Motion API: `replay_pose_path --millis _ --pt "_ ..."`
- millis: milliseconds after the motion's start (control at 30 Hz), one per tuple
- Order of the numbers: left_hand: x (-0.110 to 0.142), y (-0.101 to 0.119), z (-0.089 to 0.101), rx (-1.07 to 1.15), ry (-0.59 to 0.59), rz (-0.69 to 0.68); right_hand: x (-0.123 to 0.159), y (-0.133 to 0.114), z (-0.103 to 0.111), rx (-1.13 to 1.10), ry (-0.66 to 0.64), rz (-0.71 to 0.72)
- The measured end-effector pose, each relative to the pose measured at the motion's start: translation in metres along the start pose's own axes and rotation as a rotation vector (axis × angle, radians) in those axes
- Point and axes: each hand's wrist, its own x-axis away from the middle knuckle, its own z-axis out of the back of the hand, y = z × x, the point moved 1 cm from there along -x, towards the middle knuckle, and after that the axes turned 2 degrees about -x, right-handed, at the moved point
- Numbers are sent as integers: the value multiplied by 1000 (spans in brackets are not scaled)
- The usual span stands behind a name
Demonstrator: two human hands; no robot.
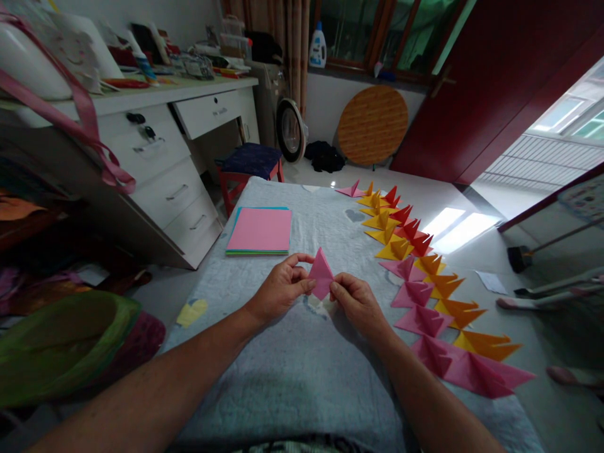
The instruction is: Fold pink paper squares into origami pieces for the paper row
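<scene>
Between my hands, above the middle of the cloth-covered table (283,377), is a pink folded paper (321,277) in a diamond shape, its point upward. My left hand (285,283) pinches its left edge between thumb and fingers. On the lower right corner, the thumb and forefinger of my right hand (356,299) are closed. A stack of square coloured paper (262,229), pink on top, lies beyond my left hand. To the right stand rows of folded origami pieces: pink ones (425,321), yellow ones (384,220) and red ones (413,229).
A stool with a dark blue seat (252,160) stands past the table's far left corner. Left is a white desk with drawers (165,170). A green-rimmed basket (70,340) is at lower left. A washing machine (290,129) with its door ajar stands farther back.
</scene>
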Motion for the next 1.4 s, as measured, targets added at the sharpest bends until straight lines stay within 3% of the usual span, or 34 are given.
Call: replay_pose_path --millis 200,300,467,667,900,1067,1400 --pt "0 0 1 -67 7 -52 -1 3 0 -61 91 23" --pt "1 0 2 -265 34 -144 -2 7 -1 -43 117 62" --pt "4 4 3 -642 114 -372 0 3 -4 124 131 241" --pt "3 2 2 -842 124 -453 0 -1 -4 224 125 419" --pt "2 0 3 -883 -42 -436 -2 5 0 370 117 382" --pt "2 -2 4 -976 -182 -420 0 9 1 444 12 348" --pt "4 3 5 -1078 -288 -392 1 8 -2 554 -154 393"
